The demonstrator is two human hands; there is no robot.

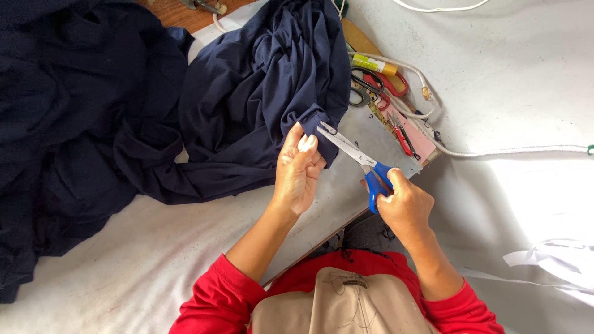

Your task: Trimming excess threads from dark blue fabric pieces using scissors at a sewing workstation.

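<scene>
A big heap of dark navy fabric (235,93) lies over the white table (124,247). My left hand (298,170) pinches a folded corner of this fabric near the table's right edge. My right hand (405,207) grips blue-handled scissors (359,159). Their blades stand slightly apart, with the tips touching the fabric corner just above my left fingers. Red sleeves cover both my upper arms.
More navy cloth (55,124) fills the left side. At the table's far right edge lie red-handled scissors (383,83), a small red snipper (402,139), a yellow-green tube (371,64) and a white cord (495,151). White strips (550,256) lie on the grey floor.
</scene>
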